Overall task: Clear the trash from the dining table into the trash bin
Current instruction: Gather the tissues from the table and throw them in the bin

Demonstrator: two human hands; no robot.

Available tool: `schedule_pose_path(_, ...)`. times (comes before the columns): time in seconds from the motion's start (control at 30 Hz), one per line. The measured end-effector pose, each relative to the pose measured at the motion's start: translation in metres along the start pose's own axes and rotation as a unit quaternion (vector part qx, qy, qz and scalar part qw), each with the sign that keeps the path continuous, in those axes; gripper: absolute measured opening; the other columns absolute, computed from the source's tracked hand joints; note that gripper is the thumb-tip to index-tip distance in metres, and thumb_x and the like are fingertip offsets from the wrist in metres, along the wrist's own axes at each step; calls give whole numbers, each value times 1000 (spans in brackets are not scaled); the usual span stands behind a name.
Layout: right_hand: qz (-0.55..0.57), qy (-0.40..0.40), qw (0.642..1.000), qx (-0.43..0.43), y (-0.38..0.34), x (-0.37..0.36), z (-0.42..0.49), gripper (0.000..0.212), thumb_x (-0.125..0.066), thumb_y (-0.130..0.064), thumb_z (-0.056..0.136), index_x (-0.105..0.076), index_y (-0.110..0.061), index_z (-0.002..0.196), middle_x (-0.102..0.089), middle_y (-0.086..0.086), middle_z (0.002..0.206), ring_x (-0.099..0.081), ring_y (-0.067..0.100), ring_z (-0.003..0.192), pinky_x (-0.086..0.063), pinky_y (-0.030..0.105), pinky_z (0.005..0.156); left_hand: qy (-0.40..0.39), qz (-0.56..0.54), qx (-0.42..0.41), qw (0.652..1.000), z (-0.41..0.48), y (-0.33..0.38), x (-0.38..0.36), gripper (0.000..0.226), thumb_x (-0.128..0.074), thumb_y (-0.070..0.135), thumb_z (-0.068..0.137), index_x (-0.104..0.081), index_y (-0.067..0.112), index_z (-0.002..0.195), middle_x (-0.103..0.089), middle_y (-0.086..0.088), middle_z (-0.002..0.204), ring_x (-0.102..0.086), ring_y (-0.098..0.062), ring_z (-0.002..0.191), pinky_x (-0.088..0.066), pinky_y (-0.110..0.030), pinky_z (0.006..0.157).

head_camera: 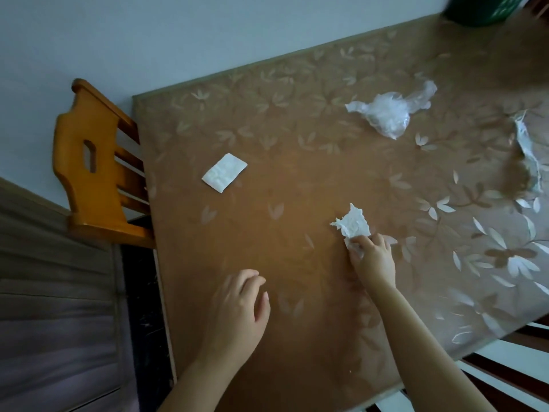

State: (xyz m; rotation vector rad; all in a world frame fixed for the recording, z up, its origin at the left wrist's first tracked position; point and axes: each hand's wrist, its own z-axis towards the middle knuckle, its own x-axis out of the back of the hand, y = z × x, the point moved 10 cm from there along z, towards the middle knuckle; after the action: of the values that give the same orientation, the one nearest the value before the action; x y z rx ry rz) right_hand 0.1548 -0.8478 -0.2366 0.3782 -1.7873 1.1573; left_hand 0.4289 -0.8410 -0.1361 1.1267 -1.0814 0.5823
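Brown leaf-patterned covering lies over the dining table (297,162), which fills most of the view. Near the middle of the table, toward five o'clock, the right hand (375,261) pinches the near edge of a crumpled tissue (353,223). Its fingertips (361,241) are bunched on the paper, and the rest of the tissue lies on the table just beyond them at twelve o'clock from the hand. The left hand (237,307) is at seven o'clock from the table's middle. Its fingers are loosely curled and close together and hold nothing; whether it touches the surface cannot be told.

A flat folded napkin (224,176) lies alone at ten o'clock, well apart from both hands. A crumpled clear plastic bag (389,113) lies at one o'clock, and near it, at three o'clock by the picture's right edge, is a twisted white scrap (528,153), partly blurred. At the far corner, around one o'clock, stands a dark green container (481,10), cut off by the frame and too blurred to make out further.

An orange-brown wooden chair (92,162) is pushed against the table's nine o'clock side, beside a pale wall (148,40).
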Motion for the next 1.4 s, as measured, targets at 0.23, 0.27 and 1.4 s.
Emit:
schedule_pose_path(0.23,16,-23,1000,-1,-3,-17,-45,8,-55,-3,80,-61,-5,85,-47,2,79,-47,28,84,-35,31,61,-11,2,-28,1000,-16,-6,-2,20,-57,19,78,-66,11,93,-65,-2,99,-62,-19,91,-44,-26,77)
schedule_pose_path(0.27,16,-30,999,-3,-3,-20,-54,9,-55,-2,79,-61,-5,85,-47,1,79,-47,26,83,-35,30,62,-9,-1,-30,1000,-18,-8,-1,21,-56,20,78,-66,11,93,-65,-2,99,-62,-19,91,-44,-27,77)
schedule_pose_path(1.4,72,100,992,-11,-307,-66,-173,8,-61,-3,78,-60,-11,78,-56,4,77,-52,18,66,-48,33,63,30,-107,-150,982,6,-227,147,22,-67,11,78,-66,5,98,-67,-12,101,-63,-24,91,-54,-32,71)
